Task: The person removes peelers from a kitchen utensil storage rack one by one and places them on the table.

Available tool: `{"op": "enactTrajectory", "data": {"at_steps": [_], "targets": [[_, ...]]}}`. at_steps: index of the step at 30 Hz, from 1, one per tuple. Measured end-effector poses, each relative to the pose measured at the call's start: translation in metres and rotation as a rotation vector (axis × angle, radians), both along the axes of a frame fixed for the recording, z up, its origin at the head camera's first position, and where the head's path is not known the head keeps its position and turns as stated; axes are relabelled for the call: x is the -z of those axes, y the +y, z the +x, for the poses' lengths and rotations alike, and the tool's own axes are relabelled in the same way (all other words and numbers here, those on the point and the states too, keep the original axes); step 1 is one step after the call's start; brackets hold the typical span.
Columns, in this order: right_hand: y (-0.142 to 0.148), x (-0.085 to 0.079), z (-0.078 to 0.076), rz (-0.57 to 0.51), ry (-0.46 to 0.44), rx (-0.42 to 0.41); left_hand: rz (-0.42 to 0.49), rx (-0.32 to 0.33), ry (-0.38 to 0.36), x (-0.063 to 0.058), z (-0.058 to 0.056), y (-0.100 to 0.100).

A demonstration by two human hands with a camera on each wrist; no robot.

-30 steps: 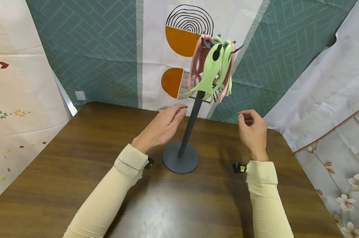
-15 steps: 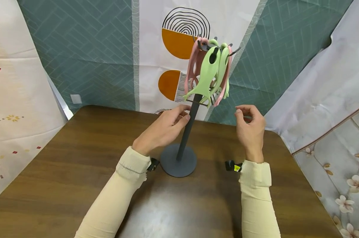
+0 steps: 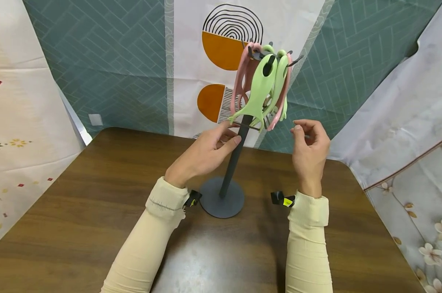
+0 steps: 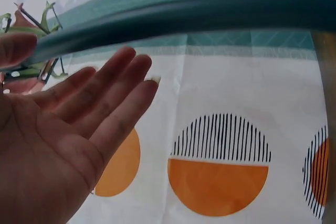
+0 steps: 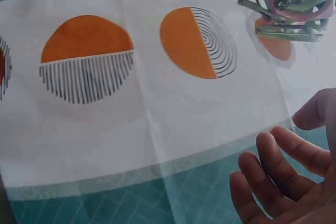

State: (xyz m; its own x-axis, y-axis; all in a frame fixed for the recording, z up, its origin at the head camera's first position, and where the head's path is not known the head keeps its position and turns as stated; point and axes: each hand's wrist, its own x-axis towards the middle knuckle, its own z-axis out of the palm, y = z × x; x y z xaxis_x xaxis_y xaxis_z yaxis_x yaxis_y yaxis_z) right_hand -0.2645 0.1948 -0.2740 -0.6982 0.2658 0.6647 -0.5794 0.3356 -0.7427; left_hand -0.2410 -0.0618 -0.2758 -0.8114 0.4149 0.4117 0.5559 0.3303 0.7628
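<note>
A dark grey stand [image 3: 231,169] with a round base [image 3: 213,199] stands on the table. Several green and pink Y-shaped peelers hang from hooks at its top, among them a front green peeler [image 3: 261,91] and a pink peeler [image 3: 242,73]. My left hand [image 3: 200,154] is at the pole just under the peelers, thumb on the near side. In the left wrist view, the pole [image 4: 210,17] passes by the thumb and the extended fingers, which are not closed round it; contact is unclear. Right of the stand, my right hand [image 3: 310,156] hovers with loosely bent fingers, holding nothing.
The brown wooden table [image 3: 78,203] reaches back to a patterned cloth [image 3: 125,61] behind the stand. A white floral cloth [image 3: 414,207] hangs on the right, and a pale cloth [image 3: 16,122] on the left. Both wrists wear small black cameras.
My left hand has come right and reached the pole, its thumb now passing in front. The right hand has risen a little. The peelers stay on their hooks.
</note>
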Motion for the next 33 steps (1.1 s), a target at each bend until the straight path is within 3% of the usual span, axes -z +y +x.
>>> {"op": "enactTrajectory", "data": {"at_steps": [5,13,18,21,27,33], "targets": [[-0.003,-0.007,0.003,-0.085,0.06,-0.033,0.044,0.035,0.003,0.0,0.0,0.005],[-0.017,-0.022,0.023,-0.158,0.163,-0.118,0.07,0.083,0.02,0.0,0.001,0.013],[-0.028,-0.037,0.045,-0.187,0.153,-0.111,0.054,0.071,0.07,0.0,-0.001,0.015],[-0.032,-0.043,0.053,-0.199,0.193,-0.119,0.047,0.054,0.085,-0.002,-0.001,0.017],[-0.045,-0.042,0.058,-0.171,0.287,-0.115,0.057,0.006,0.079,-0.002,0.002,0.018],[-0.067,-0.039,0.066,-0.15,0.33,-0.185,0.086,-0.026,0.074,0.0,0.004,0.019]]}}
